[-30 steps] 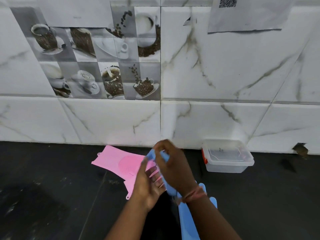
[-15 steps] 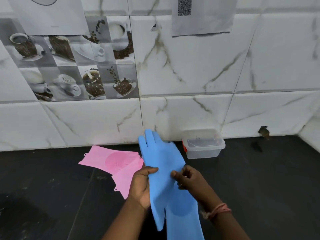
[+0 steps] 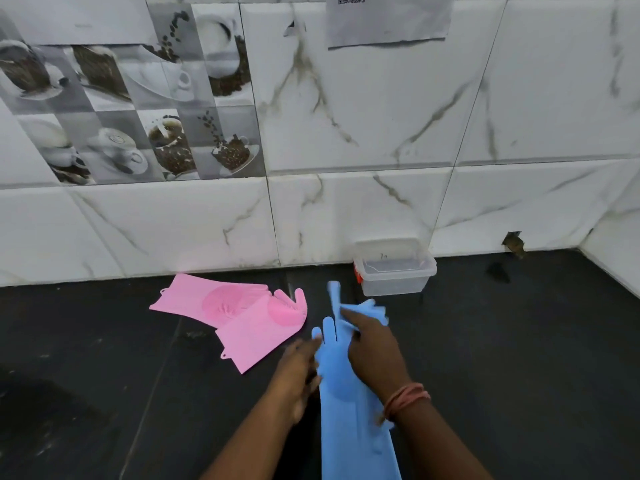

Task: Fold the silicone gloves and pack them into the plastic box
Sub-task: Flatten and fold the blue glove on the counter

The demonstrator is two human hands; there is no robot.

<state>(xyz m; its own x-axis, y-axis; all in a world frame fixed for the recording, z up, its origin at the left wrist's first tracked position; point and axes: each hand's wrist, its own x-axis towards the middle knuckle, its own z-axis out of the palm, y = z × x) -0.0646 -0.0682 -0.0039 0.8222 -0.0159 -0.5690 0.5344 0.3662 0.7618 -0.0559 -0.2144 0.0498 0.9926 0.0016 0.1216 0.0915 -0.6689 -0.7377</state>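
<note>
Two blue silicone gloves [image 3: 341, 379] lie lengthwise on the dark counter in front of me, one on top of the other. My right hand [image 3: 372, 355] sits on top of them and pinches the upper glove near its fingers, which stick out past my fingertips. My left hand [image 3: 298, 372] is blurred and rests against the gloves' left edge with fairly straight fingers. Two pink silicone gloves [image 3: 235, 313] lie flat and overlapping to the left. The clear plastic box [image 3: 394, 284] with an orange latch stands against the wall behind the blue gloves, and its lid looks shut.
The black counter [image 3: 519, 358] runs to a white marble-tiled wall [image 3: 381, 209] at the back and a side wall at the far right. A small hole [image 3: 514, 242] shows at the wall's base.
The blue glove's fingers, spread flat toward the wall half a second ago, are now bunched under my right hand, which moved forward over it. My left hand slid to the glove's left edge.
</note>
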